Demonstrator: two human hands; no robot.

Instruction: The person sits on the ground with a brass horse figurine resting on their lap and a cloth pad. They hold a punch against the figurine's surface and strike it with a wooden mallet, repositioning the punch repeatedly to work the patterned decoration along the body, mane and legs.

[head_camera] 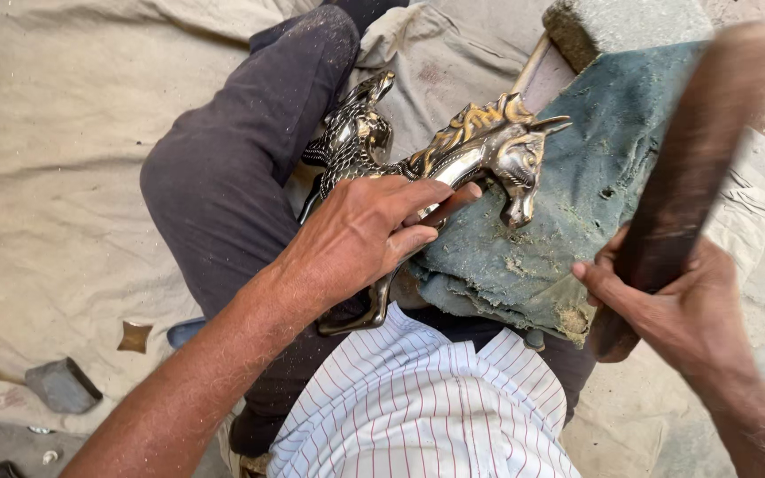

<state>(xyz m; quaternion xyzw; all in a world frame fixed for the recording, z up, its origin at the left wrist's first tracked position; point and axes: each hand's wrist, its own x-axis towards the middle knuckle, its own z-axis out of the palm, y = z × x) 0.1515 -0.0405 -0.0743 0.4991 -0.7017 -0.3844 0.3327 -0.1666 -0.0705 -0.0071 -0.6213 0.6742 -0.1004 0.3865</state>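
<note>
A brass horse figure, dark with golden mane, lies across my lap with its head resting on a dusty green cloth pad. My left hand presses on the horse's neck and holds a thin rod-like tool against it. My right hand grips a thick brown wooden stick, raised and blurred above the pad.
Beige sacking covers the ground. A grey stone block sits behind the pad. A small brass star-shaped piece and a dark grey wedge lie at lower left. My dark trouser leg stretches forward.
</note>
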